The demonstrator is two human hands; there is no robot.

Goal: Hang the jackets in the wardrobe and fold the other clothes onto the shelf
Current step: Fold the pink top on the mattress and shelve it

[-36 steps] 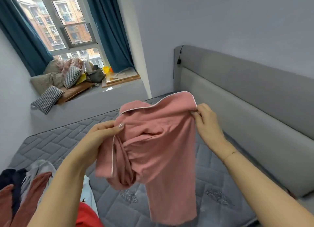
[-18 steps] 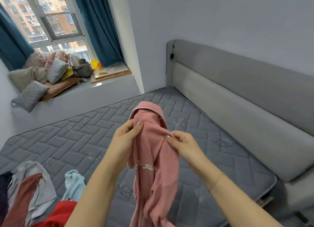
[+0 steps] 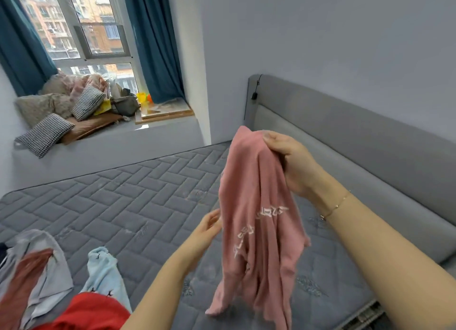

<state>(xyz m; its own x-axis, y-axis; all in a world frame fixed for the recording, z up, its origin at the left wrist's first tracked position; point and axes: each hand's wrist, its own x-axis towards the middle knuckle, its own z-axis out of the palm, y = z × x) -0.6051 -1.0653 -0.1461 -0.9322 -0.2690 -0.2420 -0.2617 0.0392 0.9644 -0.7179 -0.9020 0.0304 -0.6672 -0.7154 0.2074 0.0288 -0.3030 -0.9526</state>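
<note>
Now pinching the pink top (image 3: pixel 256 221) at its gathered upper end with the right hand (image 3: pixel 293 164), dangling it above the mattress (image 3: pixel 128 196); left hand (image 3: pixel 207 227) reaching open-fingered, touching its left edge. Probably best finding a shoulder seam, spreading it flat over the mattress before folding, keeping clear of the clothes pile (image 3: pixel 49 280) at the mattress's near left.

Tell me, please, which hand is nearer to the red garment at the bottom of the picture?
Left. The left hand touches the pink top's side, above the red garment; the right hand grips the top's upper end, farther away.
</note>
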